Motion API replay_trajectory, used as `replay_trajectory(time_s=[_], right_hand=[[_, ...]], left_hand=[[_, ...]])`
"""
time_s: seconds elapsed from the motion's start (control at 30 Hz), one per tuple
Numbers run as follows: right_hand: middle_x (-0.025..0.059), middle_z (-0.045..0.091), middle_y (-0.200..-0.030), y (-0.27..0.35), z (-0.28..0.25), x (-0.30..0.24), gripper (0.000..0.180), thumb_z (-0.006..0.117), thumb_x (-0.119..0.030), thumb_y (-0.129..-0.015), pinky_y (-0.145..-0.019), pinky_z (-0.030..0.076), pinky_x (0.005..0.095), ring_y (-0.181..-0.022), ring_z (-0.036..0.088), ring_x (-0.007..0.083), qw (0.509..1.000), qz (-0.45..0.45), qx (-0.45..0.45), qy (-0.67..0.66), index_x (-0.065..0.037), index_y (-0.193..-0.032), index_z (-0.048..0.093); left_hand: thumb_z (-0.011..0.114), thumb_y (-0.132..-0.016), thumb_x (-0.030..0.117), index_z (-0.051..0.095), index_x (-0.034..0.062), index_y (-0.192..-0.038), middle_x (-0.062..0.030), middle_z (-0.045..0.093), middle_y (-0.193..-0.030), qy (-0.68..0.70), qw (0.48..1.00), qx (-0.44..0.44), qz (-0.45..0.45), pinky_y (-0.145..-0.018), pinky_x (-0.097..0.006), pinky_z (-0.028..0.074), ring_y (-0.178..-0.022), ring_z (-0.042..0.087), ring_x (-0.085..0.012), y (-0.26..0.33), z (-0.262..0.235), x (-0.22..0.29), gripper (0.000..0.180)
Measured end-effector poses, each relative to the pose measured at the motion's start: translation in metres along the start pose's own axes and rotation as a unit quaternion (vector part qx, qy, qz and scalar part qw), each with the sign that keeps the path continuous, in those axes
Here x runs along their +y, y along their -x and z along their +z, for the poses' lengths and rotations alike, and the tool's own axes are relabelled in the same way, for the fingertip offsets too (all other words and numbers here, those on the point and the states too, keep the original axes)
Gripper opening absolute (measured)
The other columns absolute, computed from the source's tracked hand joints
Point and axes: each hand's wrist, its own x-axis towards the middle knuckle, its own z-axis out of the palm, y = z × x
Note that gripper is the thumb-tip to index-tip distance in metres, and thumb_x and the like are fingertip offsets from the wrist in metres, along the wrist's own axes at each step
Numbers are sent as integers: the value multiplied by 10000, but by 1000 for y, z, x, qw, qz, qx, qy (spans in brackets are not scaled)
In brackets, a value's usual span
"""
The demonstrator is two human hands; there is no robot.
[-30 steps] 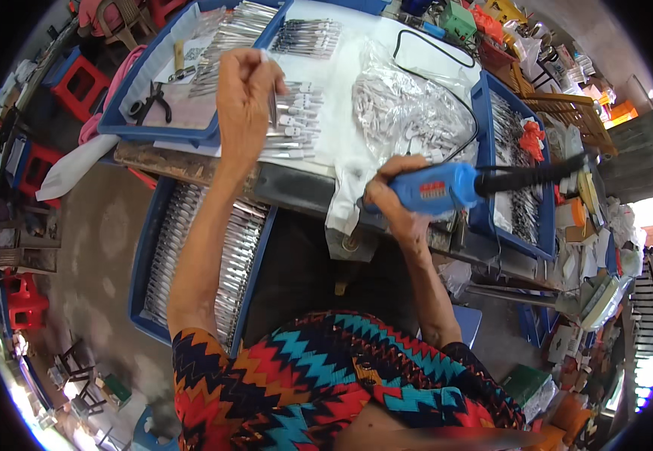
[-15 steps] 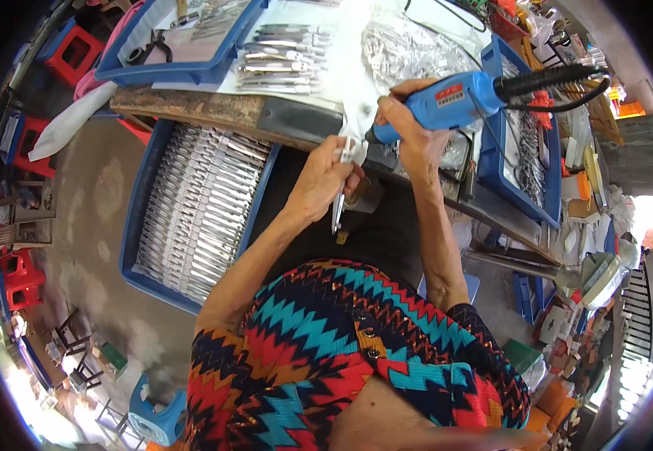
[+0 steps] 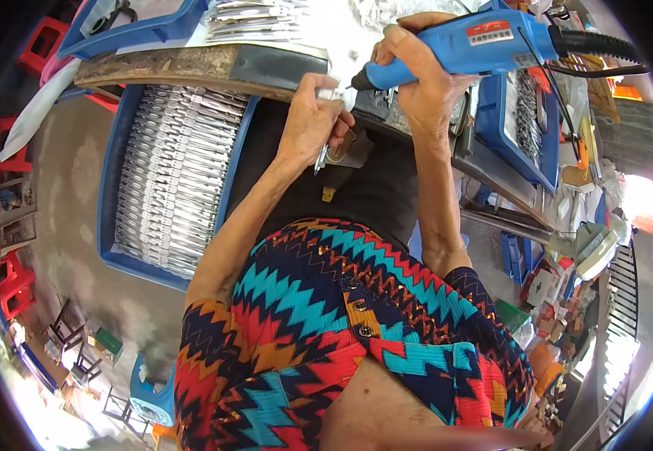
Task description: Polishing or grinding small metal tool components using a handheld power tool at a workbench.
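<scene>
My right hand [image 3: 433, 90] is wrapped round a blue corded electric screwdriver [image 3: 465, 46] that points down to the left. Its thin bit reaches close to the fingers of my left hand [image 3: 307, 124]. Those fingers pinch a slim silvery metal part [image 3: 320, 161], whose narrow lower end sticks out below them; most of it is hidden by the hand and by glare. Whether the bit touches the part, I cannot tell. Both hands are at the front edge of the workbench [image 3: 161, 66].
Left of my legs, a blue tray [image 3: 108, 188] holds rows of similar metal parts. More parts [image 3: 259, 19] lie on the bench, with plastic bags [image 3: 386, 11] beside them. Another blue crate [image 3: 497, 124] stands at the right, near the black cable [image 3: 593, 45]. Red stools stand at far left.
The whole view has shifted, so bench and tray appear higher and further left. The screwdriver's bit now shows apart from my left fingers; earlier its nose was against the part.
</scene>
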Motion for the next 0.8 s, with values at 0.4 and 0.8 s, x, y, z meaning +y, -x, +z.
replay_trajectory(time_s=[0.4,0.8], right_hand=[[84,537,-633,6,7,-2,221,640,-4,-677,-488,448,268,-511,546,161,998,48,22,32,13,-842,494],[84,551,-620,3,7,2,190,641,-26,-691,-486,442,257,-514,548,154,998,34,-3,57,13,-820,507]], left_hand=[[491,-815,-5,339,46,-1030,-134,547,-649,-1,1000,21,-16,-355,-203,257,-459,400,-88,-2,2,0,268],[458,-773,-27,395,32,-991,-109,541,-613,3,999,31,-13,-354,-227,334,-451,455,-98,-1,3,0,235]])
